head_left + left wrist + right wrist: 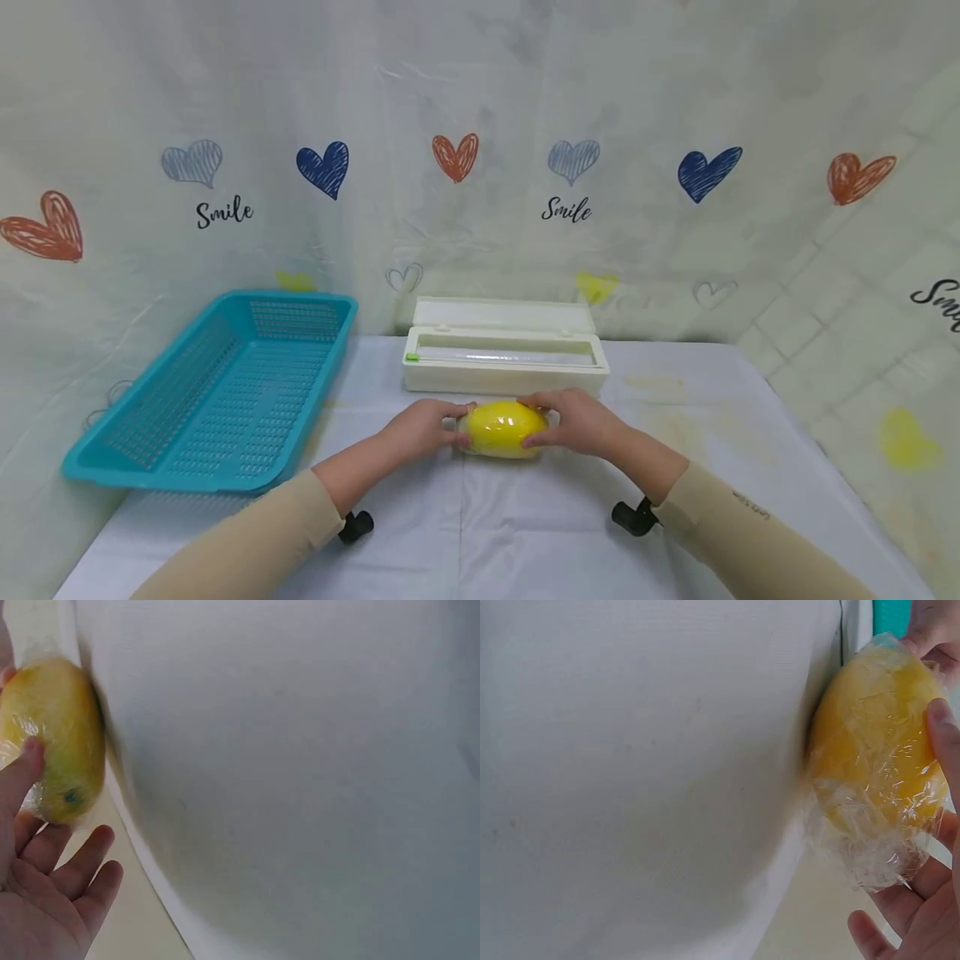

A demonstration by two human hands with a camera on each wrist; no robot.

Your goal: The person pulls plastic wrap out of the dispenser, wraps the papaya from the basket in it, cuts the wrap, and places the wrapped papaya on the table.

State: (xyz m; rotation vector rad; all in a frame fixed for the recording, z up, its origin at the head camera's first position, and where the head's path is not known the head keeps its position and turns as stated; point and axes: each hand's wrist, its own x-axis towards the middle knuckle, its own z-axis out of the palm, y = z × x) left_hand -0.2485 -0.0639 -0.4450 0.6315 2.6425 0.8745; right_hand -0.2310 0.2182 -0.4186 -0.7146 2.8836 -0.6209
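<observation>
A smooth, oval yellow fruit (501,427), mango-like and wrapped in clear cling film, lies lengthwise between both hands near the middle of the table. My left hand (422,429) grips its left end between thumb and fingers. At the right end, my right hand (581,422) holds it the same way. Greenish skin with a small dark spot marks one end of the fruit (56,742) in the left wrist view. Crumpled film bunches around the end of the fruit (877,750) by the right hand in the right wrist view.
Just behind the fruit stands a white cling-film dispenser (506,382), its lid (504,314) raised and a roll of film (502,357) inside. A blue perforated plastic basket (311,400) sits at the left. White cloth (525,533) covers the table; a heart-printed sheet hangs behind.
</observation>
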